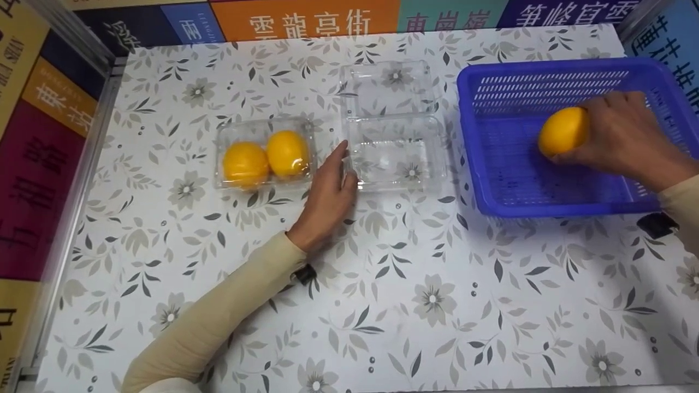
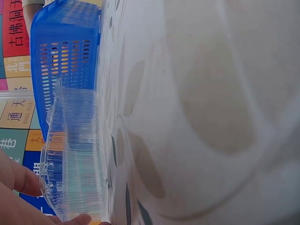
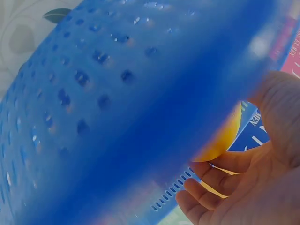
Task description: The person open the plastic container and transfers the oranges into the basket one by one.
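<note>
A: What are the hands doing?

B: The right hand (image 1: pixel 628 139) is inside the blue basket (image 1: pixel 508 191), fingers curled round a yellow lemon (image 1: pixel 563 131) and gripping it over the basket floor. The right wrist view shows the same: fingers (image 3: pixel 220 180) wrapped under the yellow fruit, close against the basket's perforated plastic.

A: And the left?

B: The left hand (image 1: pixel 327 199) lies on the table (image 1: pixel 437 305) with fingers nearly straight, the fingertips against the left edge of the open clear clamshell box (image 1: pixel 396 155). It holds nothing; it only touches. In the left wrist view the fingertips (image 2: pixel 23 180) sit at the box's ribbed wall.

A: Materials?

B: The empty box is thin, glossy, see-through plastic with rounded corners, its lid (image 1: pixel 389 87) folded back on the far side. Left of it a closed clear box (image 1: pixel 265 153) holds two smooth yellow lemons (image 1: pixel 266 158), side by side and touching. The basket is rigid blue plastic, rectangular, slotted along the walls and holed across the bottom. The table wears a white covering printed with grey leaves and flowers.

A: Room to move?

B: The basket stands just right of the open box, a narrow gap between them. The two clear boxes are near each other, the left hand between. The whole near half of the table is bare covering. Signboard walls close the far, left and right sides.
</note>
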The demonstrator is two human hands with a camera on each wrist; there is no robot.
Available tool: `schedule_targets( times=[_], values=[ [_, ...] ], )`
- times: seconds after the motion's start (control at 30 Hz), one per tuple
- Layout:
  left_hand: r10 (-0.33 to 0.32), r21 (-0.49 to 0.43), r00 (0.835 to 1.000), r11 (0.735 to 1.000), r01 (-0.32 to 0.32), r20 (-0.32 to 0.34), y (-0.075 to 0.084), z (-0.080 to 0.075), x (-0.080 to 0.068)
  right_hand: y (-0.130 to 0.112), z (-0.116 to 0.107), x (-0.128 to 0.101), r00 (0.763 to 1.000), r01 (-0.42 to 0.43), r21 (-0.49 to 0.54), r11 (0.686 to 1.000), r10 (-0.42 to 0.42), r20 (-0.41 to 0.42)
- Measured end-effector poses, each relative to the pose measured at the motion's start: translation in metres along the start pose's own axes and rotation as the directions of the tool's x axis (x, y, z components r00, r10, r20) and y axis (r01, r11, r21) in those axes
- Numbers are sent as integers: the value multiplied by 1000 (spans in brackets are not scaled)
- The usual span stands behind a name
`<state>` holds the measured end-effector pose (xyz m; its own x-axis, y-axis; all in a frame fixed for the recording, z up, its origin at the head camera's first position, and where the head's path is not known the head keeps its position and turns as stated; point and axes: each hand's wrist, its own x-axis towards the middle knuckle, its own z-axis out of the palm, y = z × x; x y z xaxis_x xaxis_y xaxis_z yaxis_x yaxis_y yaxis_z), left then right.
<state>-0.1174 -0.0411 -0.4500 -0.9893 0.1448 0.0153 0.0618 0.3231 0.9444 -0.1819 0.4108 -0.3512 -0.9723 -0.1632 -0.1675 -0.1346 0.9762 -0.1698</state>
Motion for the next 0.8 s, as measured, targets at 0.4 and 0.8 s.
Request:
schedule_targets(
  times=[0.4, 0.8],
  values=[
    [-27, 56, 1000, 998, 28, -14, 1, -1, 2, 11, -7, 11, 995, 94, -106, 990, -91, 33],
    [-28, 60, 999, 998, 30, -21, 1, 0, 3, 26, -6, 29, 979, 191, -182, 964, -175, 102]
  ],
)
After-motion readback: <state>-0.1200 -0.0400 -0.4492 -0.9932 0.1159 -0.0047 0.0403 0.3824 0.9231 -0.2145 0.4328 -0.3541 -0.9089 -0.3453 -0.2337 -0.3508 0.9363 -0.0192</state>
